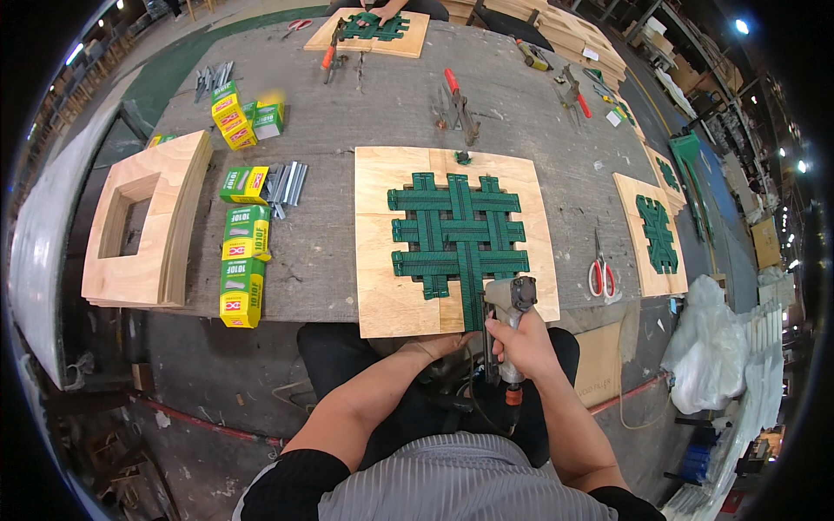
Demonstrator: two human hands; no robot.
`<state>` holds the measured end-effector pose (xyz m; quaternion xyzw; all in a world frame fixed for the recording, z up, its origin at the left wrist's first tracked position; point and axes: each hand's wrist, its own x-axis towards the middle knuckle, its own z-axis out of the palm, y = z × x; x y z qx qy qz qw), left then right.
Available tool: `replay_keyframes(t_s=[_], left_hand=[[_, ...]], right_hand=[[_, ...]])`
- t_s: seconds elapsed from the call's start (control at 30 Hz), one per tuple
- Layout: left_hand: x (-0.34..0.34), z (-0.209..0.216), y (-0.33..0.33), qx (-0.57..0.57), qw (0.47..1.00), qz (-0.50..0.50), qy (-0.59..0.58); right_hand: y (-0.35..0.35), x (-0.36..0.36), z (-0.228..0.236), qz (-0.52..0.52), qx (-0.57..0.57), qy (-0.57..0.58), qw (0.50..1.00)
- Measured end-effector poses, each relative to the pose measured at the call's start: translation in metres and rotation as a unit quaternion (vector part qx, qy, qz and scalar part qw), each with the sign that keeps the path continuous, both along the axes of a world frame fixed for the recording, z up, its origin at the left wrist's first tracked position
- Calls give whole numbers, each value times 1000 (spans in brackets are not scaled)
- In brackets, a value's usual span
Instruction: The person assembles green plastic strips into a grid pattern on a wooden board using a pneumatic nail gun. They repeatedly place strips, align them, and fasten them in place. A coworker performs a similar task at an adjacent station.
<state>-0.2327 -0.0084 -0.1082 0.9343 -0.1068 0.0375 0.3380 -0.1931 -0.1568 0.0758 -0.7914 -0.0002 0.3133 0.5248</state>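
Observation:
A square wooden panel [378, 243] lies at the table's near edge, its middle crossed by woven green webbing straps [460, 233]. One strap [472, 304] runs down to the panel's near edge. My right hand [526, 343] is wrapped round the handle of a grey pneumatic staple gun [519, 295], whose head is over the panel's near side, beside that strap. My left hand [441, 346] is at the near edge by the strap's lower end. Its fingers are mostly hidden, so I cannot see whether they grip the strap.
Left stand stacked wooden frames [156, 260], green-yellow boxes [243, 282] and loose staple strips [288, 184]. Red-handled scissors [600, 273] and another webbed panel [647, 234] lie right. Beyond are red-handled pliers [460, 100]; across the table, a person's hands [382, 13] work on a similar panel.

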Motion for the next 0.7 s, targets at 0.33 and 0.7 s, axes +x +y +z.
replay_keyframes(t_s=[0.33, 0.7], left_hand=[[-1, 0, 0, 3, 999, -8, 47], [0, -5, 2, 69, 996, -8, 63]], right_hand=[[4, -7, 1, -6, -29, 6, 1000], [13, -15, -5, -22, -17, -3, 1000]])
